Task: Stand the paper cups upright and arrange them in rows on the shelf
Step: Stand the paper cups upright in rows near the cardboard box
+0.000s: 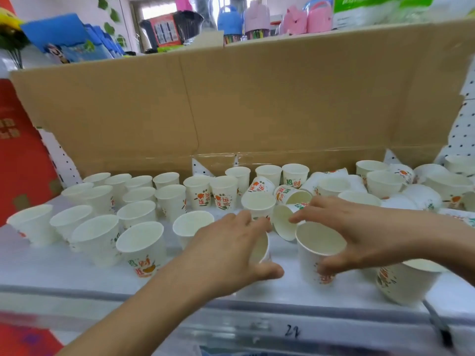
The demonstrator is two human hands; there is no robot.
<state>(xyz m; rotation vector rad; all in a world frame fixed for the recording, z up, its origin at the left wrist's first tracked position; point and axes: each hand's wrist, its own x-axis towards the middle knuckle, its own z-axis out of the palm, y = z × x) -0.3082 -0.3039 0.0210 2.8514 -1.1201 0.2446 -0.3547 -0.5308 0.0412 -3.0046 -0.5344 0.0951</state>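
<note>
Several white paper cups with orange and green print stand upright in rows (138,206) on the left half of the white shelf (51,265). My left hand (231,245) grips a cup (261,249) at the shelf's middle, thumb on its near side. My right hand (359,232) holds an upright cup (318,250) with thumb and fingers around it, and its fingertips touch a tilted cup (282,222) lying behind. More cups lie toppled and jumbled (416,194) on the right. Another upright cup (401,281) stands under my right wrist.
A brown cardboard sheet (231,104) lines the back of the shelf. White pegboard (462,129) shows at the right, red packaging (18,150) at the left. The shelf's front rail (293,330) carries a handwritten label. Goods sit on the upper shelf.
</note>
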